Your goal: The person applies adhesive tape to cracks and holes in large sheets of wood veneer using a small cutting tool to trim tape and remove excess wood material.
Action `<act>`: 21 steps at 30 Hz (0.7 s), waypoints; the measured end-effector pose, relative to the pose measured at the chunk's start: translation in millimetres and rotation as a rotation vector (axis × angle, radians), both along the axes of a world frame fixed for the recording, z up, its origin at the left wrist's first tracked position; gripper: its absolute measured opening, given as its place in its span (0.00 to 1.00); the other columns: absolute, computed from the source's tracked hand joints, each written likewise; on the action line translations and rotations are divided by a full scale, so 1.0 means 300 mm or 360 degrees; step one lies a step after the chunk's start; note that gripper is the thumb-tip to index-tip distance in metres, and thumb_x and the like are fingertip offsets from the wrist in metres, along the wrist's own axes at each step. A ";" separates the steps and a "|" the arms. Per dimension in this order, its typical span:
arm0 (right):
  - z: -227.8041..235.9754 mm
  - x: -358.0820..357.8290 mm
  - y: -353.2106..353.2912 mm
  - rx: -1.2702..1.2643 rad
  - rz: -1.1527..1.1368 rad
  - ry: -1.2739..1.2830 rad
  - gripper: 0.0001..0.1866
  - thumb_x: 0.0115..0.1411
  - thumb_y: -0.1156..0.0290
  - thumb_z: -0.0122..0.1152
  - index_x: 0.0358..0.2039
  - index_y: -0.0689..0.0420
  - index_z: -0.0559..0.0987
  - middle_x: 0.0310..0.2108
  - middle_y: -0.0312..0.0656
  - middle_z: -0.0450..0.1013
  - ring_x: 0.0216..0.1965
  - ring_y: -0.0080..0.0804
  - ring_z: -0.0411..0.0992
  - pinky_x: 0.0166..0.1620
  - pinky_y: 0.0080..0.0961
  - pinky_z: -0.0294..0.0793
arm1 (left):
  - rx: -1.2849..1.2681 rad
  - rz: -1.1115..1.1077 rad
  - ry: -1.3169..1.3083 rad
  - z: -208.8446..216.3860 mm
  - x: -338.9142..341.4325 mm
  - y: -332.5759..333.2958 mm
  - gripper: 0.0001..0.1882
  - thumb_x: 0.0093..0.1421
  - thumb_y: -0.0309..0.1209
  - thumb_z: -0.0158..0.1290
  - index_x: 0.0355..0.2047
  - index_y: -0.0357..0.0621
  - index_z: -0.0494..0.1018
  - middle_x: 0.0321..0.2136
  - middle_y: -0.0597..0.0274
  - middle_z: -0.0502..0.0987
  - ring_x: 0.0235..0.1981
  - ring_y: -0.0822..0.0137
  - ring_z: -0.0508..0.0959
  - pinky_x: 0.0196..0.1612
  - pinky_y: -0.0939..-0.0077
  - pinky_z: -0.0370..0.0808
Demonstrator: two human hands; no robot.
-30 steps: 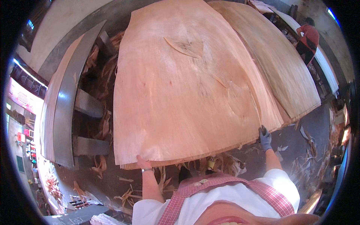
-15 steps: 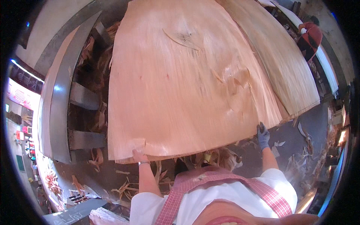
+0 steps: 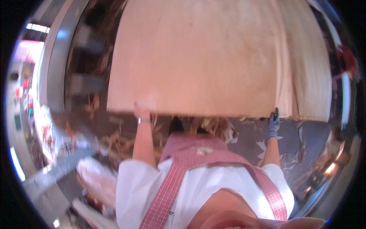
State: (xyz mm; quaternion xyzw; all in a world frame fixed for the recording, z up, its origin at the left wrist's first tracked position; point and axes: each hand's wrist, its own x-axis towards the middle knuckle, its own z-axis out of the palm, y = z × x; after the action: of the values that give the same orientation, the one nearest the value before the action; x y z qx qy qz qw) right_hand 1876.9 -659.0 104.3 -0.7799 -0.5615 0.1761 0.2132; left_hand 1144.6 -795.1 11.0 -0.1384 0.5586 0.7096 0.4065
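Observation:
A large pale wood veneer sheet (image 3: 194, 68) spreads out before me, its near edge running across between my hands. My left hand (image 3: 142, 111), bare with a band at the wrist, is closed on that edge near the left corner. Farther right, my right hand (image 3: 273, 124) in a grey glove grips the same edge, its dark fingertips over the top. A lengthwise fold runs up the sheet above the right hand. Beside it lies a browner veneer sheet (image 3: 310, 76). My thumbs' undersides and whatever supports the sheets are hidden.
Torn veneer strips (image 3: 120, 141) litter the dark floor around my feet. A grey metal beam (image 3: 57, 68) stands along the left. Behind me on the left are a grey bench (image 3: 57, 171) and a pale veneer bundle (image 3: 97, 179). Another person (image 3: 346, 61) in red is at far right.
The bumps and ripples on the veneer have smoothed out, leaving a straight fold at right. My view has shifted, so hands and near edge sit higher in it. Both hands keep their hold.

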 end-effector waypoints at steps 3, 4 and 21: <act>-0.088 0.071 0.027 -0.0027 0.0116 0.0087 0.25 0.68 0.63 0.52 0.64 0.54 0.65 0.59 0.47 0.69 0.57 0.36 0.70 0.58 0.28 0.67 | 0.0041 0.0388 0.0121 0.108 0.011 -0.029 0.28 0.67 0.47 0.47 0.58 0.38 0.65 0.54 0.52 0.72 0.53 0.51 0.74 0.53 0.48 0.74; -0.107 0.121 0.030 -0.0081 0.0117 0.0019 0.26 0.68 0.62 0.51 0.64 0.56 0.64 0.60 0.47 0.68 0.58 0.38 0.68 0.59 0.29 0.65 | -0.0244 0.0554 0.0195 0.149 0.053 0.019 0.25 0.65 0.45 0.51 0.54 0.38 0.69 0.49 0.53 0.75 0.47 0.52 0.77 0.46 0.51 0.77; -0.224 0.075 -0.036 -0.0189 0.0186 0.0060 0.28 0.68 0.63 0.49 0.65 0.61 0.61 0.64 0.47 0.62 0.63 0.40 0.63 0.64 0.31 0.59 | -0.0603 -0.0187 0.0080 -0.164 -0.215 -0.207 0.18 0.67 0.39 0.44 0.49 0.40 0.72 0.47 0.55 0.76 0.47 0.56 0.76 0.48 0.58 0.77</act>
State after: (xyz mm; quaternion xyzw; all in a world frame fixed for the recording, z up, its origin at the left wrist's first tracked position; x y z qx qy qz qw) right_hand 1899.5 -669.8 37.0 -0.7535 -0.5906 0.2360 0.1665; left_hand 1080.0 -857.3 -38.2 -0.1618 0.6992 0.5701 0.4000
